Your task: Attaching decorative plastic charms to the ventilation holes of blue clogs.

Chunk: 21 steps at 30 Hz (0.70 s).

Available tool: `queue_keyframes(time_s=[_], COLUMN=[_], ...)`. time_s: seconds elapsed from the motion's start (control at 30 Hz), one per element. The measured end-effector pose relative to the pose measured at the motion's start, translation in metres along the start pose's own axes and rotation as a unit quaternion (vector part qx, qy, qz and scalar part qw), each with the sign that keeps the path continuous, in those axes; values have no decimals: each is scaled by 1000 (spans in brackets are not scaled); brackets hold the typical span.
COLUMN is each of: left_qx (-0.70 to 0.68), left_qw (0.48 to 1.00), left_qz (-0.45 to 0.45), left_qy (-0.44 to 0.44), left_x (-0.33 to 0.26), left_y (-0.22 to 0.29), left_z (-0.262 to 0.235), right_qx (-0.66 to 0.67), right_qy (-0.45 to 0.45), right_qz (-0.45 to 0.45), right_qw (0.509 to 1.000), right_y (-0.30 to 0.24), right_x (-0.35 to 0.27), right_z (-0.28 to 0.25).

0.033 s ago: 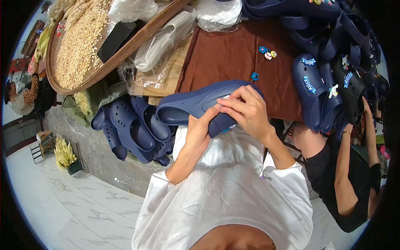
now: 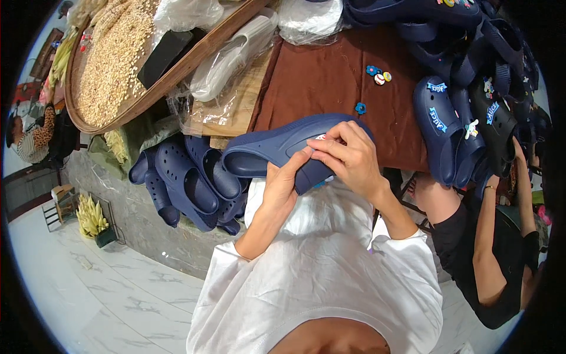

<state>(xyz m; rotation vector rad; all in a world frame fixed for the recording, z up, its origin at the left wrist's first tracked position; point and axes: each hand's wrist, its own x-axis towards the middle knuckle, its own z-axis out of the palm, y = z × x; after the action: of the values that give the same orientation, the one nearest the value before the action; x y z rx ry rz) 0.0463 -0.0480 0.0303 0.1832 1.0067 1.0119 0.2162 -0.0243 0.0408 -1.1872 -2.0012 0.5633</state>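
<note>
Navy clog (image 2: pixel 274 140) — left hand (image 2: pixel 279 192) grips its near side, right hand (image 2: pixel 357 158) its front.

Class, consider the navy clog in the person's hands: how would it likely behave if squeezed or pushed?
The navy clog is probably light for its size, judging by its foam-like, hollow body. It likely flexes rather than flops: it holds its shape between the left hand and right hand. Its long, broad form suggests it would slide rather than roll.
</note>
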Motion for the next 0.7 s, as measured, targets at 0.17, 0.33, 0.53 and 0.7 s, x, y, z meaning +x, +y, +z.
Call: queue_keyframes(time_s=[0.17,0.33,0.53,0.7], left_qx=[4,-3,0,19], left_qw=[1000,1000,1000,999], left_qz=[9,7,22,12], left_qy=[13,1,9,48], left_x=[-1,-2,3,3], left_y=[-1,1,-4,-4], left_z=[0,3,-3,0], right_qx=[15,5,7,28], right_qy=[-8,-16,26,74], right_qz=[10,0,9,10], right_qw=[1000,1000,1000,997], right_y=[-2,-4,-5,-6], right_x=[1,0,-6,-19], right_z=[-2,-1,11,4])
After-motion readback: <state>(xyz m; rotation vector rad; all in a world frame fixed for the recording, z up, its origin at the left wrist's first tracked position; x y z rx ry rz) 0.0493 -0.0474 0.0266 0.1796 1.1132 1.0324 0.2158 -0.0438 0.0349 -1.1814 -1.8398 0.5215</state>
